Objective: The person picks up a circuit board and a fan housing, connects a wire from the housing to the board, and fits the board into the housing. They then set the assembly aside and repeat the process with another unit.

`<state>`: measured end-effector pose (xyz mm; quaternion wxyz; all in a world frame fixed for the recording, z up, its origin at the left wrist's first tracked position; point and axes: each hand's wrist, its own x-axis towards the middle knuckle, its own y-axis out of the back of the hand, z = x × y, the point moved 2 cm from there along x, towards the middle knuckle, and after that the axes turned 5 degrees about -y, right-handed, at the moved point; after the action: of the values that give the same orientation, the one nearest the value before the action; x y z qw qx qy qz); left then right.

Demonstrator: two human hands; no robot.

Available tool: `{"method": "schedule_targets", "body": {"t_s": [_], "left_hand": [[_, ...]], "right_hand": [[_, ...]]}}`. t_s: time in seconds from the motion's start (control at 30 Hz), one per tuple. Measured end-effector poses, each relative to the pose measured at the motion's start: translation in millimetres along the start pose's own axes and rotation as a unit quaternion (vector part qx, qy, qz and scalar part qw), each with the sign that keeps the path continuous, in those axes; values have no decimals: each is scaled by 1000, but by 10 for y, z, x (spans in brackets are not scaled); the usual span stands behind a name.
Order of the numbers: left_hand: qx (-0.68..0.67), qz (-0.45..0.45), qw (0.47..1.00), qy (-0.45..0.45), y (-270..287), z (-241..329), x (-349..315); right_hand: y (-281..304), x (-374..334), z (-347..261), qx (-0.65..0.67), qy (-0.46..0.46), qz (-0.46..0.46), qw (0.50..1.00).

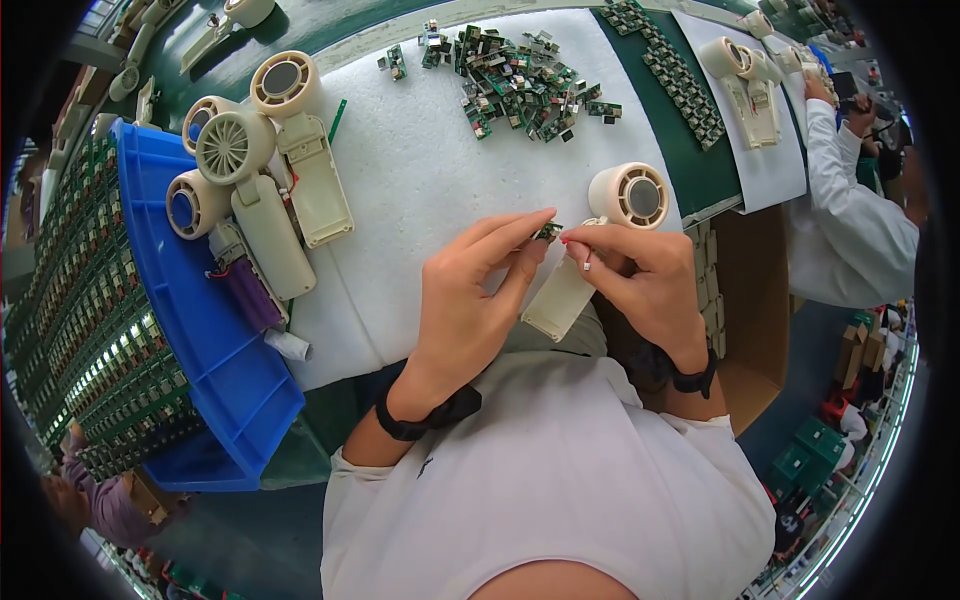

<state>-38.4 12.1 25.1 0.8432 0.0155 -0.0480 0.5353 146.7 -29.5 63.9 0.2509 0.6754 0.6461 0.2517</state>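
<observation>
Between thumb and fingers, my left hand [470, 290] pinches a small green circuit board [547, 231]. Close beside it, my right hand [645, 275] is closed on a thin red wire [568, 241] whose end points toward the board; whether they touch is too small to tell. A small white plug [587, 266] hangs by the right fingers. Under the right hand lies an opened cream handheld fan, its handle shell [556, 303] showing below the fingers and its round head [640, 197] resting beyond them on the white foam sheet.
A heap of small circuit boards [525, 80] lies on the foam sheet [400, 190]. Several cream fans [265, 220] are piled at left, beside a blue bin [190, 330] with rows of board panels. A cardboard box [755, 310] stands at right. Another person's white sleeve [835, 190] shows far right.
</observation>
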Motion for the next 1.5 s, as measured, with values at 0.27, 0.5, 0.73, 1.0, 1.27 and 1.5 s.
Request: {"method": "schedule_targets", "body": {"t_s": [0.27, 0.5, 0.73, 1.0, 1.27, 1.5], "left_hand": [[-3, -21, 1000, -15, 6, -26, 0], [46, -17, 996, -80, -28, -28, -17], [118, 41, 976, -176, -185, -39, -72], [227, 112, 923, -289, -336, -38, -69], [0, 34, 992, -122, -120, -54, 21], [-128, 2, 992, -10, -87, -100, 6]], "right_hand": [[-65, -28, 9, 8, 31, 55, 998], [-31, -62, -100, -12, 36, 79, 996], [-44, -132, -147, 40, -22, 82, 996], [-56, -137, -123, 152, -66, 111, 980], [22, -36, -199, 36, 10, 105, 994], [180, 19, -101, -68, 198, 53, 976]]}}
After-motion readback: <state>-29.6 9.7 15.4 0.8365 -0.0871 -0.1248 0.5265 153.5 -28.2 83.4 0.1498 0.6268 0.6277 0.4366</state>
